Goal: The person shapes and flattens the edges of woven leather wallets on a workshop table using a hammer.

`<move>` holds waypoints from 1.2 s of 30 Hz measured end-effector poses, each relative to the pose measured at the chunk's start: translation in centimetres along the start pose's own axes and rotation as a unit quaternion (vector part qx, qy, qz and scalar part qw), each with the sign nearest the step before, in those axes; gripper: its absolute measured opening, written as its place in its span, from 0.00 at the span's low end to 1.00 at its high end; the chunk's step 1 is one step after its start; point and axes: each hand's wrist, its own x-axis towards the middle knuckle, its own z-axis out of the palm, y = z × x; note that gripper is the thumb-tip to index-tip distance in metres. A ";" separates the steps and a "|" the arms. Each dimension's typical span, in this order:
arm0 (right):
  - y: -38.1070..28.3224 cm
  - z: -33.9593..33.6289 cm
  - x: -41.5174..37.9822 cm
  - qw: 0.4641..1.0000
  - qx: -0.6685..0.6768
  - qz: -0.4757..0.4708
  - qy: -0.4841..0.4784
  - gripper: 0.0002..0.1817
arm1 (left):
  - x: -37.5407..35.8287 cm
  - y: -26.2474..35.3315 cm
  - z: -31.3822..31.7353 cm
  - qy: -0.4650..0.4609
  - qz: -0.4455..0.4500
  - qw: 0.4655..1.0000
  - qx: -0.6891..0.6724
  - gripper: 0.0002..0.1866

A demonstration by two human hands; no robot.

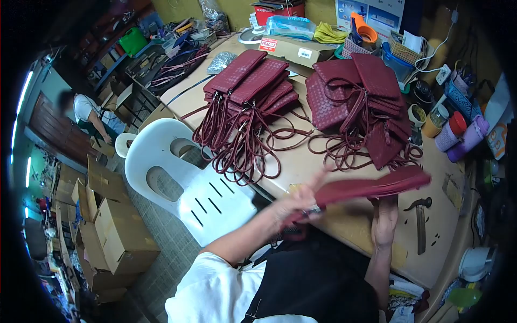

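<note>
A burgundy pouch (377, 184), smeared by motion, is held edge-on above the near side of the table. My left hand (302, 200) is closed at its left end, by a small metal fitting and a hanging strap. From below, my right hand (384, 215) supports the pouch, its fingers mostly hidden behind it. Beyond my hands lie two piles of burgundy woven-pattern pouches: a left pile (252, 81) with many looped wrist straps spilling toward me, and a right pile (328, 102) with its straps tangled at the front.
A hammer (420, 226) lies on the table (344, 226) to the right. A white plastic chair (186, 199) stands against the left edge. Cups, baskets and an orange tape dispenser (364, 28) line the back right. Cardboard boxes (126, 237) sit on the floor; another person (91, 116) bends over farther back.
</note>
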 end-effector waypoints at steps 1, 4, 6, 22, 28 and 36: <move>-0.1 -0.4 0.2 1.000 0.000 -0.002 0.000 0.19 | 0.0 2.2 0.5 0.039 0.108 0.992 0.046 0.53; 0.2 -3.5 0.3 0.988 -0.077 0.108 -0.081 0.12 | 0.3 9.2 0.2 0.098 0.332 0.918 0.194 0.45; 0.2 -4.2 0.0 0.984 -0.133 0.095 -0.067 0.10 | -0.2 14.1 -0.6 0.130 0.361 0.882 0.272 0.42; -2.6 -19.8 -4.2 0.654 -0.745 -0.041 0.127 0.19 | 2.6 23.0 -12.2 0.313 0.185 0.784 0.503 0.32; -2.0 -19.6 -3.1 0.618 -0.771 0.020 0.153 0.20 | 3.3 24.4 -10.9 0.542 -0.009 0.352 0.763 0.41; -0.9 -19.3 0.6 0.616 -0.771 0.007 0.164 0.21 | 18.5 13.4 -1.1 0.162 0.347 0.469 0.796 0.25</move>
